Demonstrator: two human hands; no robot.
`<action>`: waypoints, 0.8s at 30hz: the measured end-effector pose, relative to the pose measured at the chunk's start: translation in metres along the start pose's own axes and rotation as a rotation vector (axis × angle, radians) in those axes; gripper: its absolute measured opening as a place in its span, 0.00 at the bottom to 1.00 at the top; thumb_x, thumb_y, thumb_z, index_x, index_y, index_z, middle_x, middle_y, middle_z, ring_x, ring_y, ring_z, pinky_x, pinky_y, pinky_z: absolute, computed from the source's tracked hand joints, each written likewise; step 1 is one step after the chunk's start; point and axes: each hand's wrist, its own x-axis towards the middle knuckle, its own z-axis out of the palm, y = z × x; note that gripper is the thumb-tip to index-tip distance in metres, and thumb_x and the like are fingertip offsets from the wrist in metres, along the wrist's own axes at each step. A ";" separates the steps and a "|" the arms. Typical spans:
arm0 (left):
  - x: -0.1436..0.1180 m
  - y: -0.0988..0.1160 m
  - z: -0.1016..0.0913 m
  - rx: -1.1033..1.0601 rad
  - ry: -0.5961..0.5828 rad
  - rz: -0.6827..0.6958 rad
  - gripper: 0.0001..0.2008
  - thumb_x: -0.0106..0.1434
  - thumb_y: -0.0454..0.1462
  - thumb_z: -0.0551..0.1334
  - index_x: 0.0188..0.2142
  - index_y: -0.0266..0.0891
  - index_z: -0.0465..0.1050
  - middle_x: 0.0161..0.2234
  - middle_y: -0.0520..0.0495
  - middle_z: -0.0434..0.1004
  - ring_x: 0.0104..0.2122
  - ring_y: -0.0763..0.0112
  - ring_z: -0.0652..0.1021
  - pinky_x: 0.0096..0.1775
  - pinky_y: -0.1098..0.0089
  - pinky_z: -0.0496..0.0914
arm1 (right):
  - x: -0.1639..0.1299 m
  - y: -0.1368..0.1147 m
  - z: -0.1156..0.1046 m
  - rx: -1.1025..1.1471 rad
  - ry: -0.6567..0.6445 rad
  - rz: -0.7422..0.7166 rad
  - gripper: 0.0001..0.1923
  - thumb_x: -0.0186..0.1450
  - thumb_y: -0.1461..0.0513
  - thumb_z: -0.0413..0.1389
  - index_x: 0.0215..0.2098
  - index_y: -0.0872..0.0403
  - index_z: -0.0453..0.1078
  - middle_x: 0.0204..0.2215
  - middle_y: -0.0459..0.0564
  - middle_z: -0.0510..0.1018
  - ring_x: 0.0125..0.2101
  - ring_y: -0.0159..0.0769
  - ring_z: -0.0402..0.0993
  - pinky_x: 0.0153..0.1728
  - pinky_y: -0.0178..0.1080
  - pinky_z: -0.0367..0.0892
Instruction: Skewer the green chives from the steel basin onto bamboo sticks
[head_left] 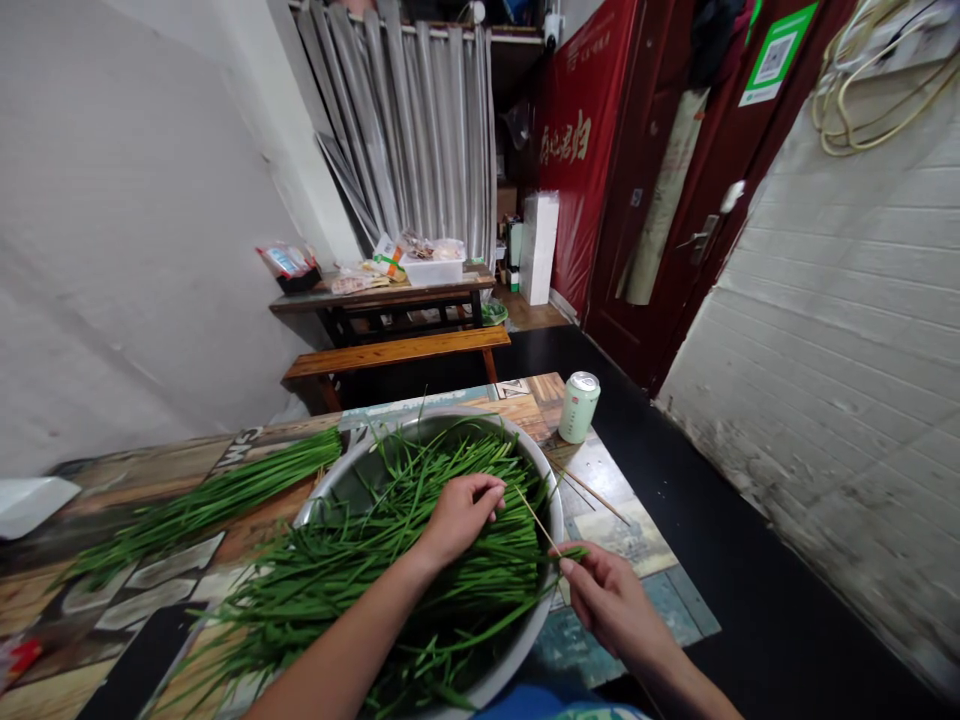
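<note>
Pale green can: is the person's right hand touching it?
Apart. The head view shows the right hand pinching at the right side of the bowl, with visible tabletop between it and the can.

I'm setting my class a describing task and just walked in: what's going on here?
Garlic chives are heaped in a metal basin. The person's right hand pinches a thin skewer and some green leaf, while the left hand is over the heap, near the skewer's other end. Another chive bundle lies on the table left of the basin; loose skewers and a drink can are on the right.
</note>
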 end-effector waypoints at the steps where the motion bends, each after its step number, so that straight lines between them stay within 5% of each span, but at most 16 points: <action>1: 0.000 0.000 0.001 -0.008 0.001 0.000 0.12 0.58 0.42 0.54 0.31 0.34 0.71 0.25 0.50 0.73 0.21 0.76 0.70 0.26 0.74 0.64 | 0.000 -0.001 0.001 -0.003 0.000 0.002 0.21 0.59 0.49 0.52 0.42 0.57 0.63 0.07 0.33 0.59 0.05 0.21 0.45 0.07 0.27 0.39; 9: 0.000 -0.006 0.007 -0.119 -0.006 -0.033 0.11 0.58 0.40 0.53 0.35 0.34 0.67 0.25 0.48 0.75 0.20 0.74 0.73 0.24 0.73 0.65 | -0.004 -0.011 0.005 -0.013 0.014 0.020 0.22 0.59 0.49 0.52 0.41 0.58 0.63 0.06 0.32 0.59 0.05 0.21 0.44 0.07 0.27 0.39; 16: -0.005 0.001 0.005 0.267 0.221 0.167 0.08 0.55 0.36 0.56 0.31 0.38 0.74 0.32 0.48 0.78 0.34 0.68 0.76 0.40 0.68 0.68 | -0.004 0.001 0.000 -0.020 0.003 0.002 0.22 0.59 0.48 0.52 0.41 0.57 0.63 0.07 0.32 0.57 0.06 0.21 0.45 0.09 0.28 0.38; 24: 0.000 0.004 0.003 0.006 0.190 -0.014 0.11 0.54 0.41 0.58 0.31 0.36 0.75 0.27 0.47 0.78 0.27 0.68 0.76 0.34 0.70 0.70 | -0.010 -0.012 0.005 -0.006 0.019 -0.062 0.19 0.60 0.51 0.53 0.38 0.59 0.64 0.07 0.33 0.56 0.09 0.22 0.47 0.13 0.29 0.41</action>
